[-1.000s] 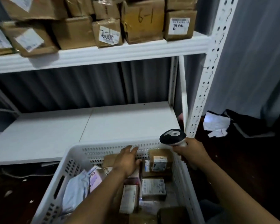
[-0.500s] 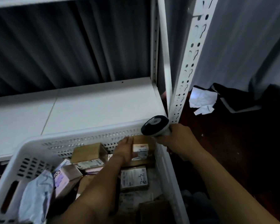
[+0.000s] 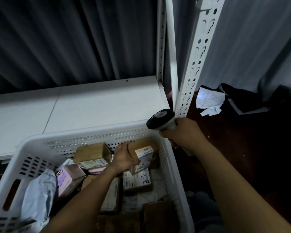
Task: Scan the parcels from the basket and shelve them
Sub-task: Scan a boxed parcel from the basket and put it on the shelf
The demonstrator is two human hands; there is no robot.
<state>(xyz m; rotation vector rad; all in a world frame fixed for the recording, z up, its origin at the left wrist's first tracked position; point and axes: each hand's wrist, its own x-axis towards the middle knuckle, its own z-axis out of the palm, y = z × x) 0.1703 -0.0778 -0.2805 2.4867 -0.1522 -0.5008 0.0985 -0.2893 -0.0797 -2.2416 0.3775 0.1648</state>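
Right now my left hand (image 3: pixel 124 158) is down inside the white basket (image 3: pixel 91 130), fingers curled round one end of a small brown box (image 3: pixel 142 153) at the far right corner. The box sits tilted, its white label facing right and folding over an edge, and it lies just above another labelled box (image 3: pixel 136 179). My right hand (image 3: pixel 183 133) is wrapped tight round the handle of the scanner (image 3: pixel 161 119), which hangs just past the basket's rim, close beside the shelf post (image 3: pixel 196 64).

I reckon a few things could go wrong here. I only have the box by one end, so as I lift it clear it could twist out of my grip and drop back among the other parcels, such as the grey bag (image 3: pixel 39 195). My fingertips lie near the label, and if they cover the barcode the scan will fail. The scanner head seems to point away from the label, so I would need to swing it round, and it could knock the post. The white shelf (image 3: pixel 91 105) waits just behind the basket.
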